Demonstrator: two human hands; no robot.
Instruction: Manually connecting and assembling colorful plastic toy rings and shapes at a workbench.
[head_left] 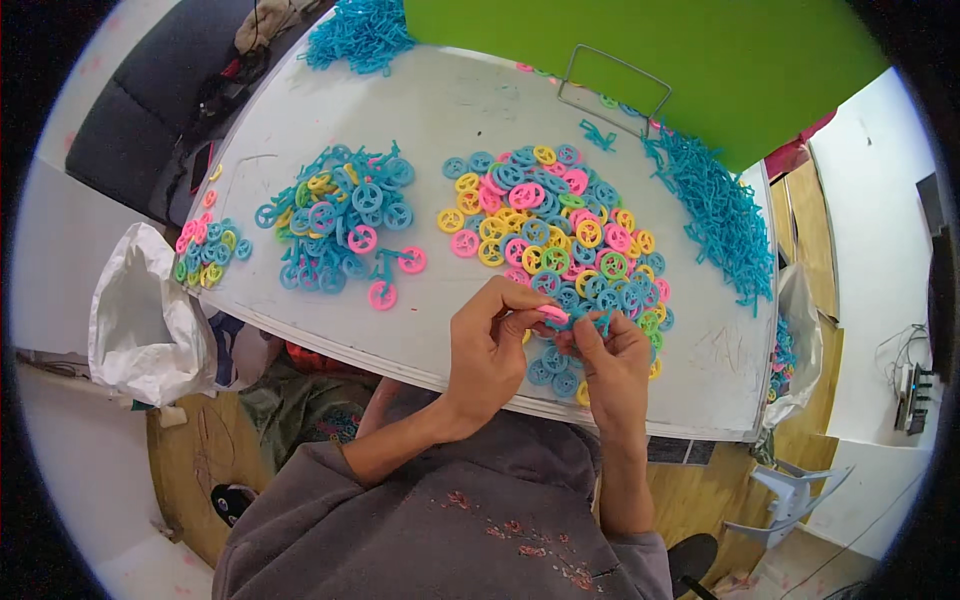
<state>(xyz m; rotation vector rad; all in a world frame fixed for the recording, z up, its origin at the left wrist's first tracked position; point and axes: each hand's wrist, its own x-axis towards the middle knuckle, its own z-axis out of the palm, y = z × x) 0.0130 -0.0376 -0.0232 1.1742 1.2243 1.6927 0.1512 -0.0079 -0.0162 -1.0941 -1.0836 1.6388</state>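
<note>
My left hand (488, 350) pinches a small pink plastic wheel (553, 314) between thumb and fingers. Close against it, my right hand (614, 372) grips a blue plastic stick-like piece (604, 321), partly covered by the fingers. The wheel and the blue piece meet or nearly touch; my fingertips hide the join. Both hands are over the near edge of a spread heap of loose wheels (535, 232) in blue, pink, yellow and green. Left of them lies a pile of wheels joined to blue pieces (368, 197), with a pink-wheeled one (382, 295) at its near side.
Blue stick pieces (715, 215) are heaped along the table's right side, and another heap (357, 35) is at the far left. A green panel (640, 60) rises behind a wire loop (615, 80). White sacks (150, 320) flank the white table (420, 100). More wheels (212, 250) sit at its left corner.
</note>
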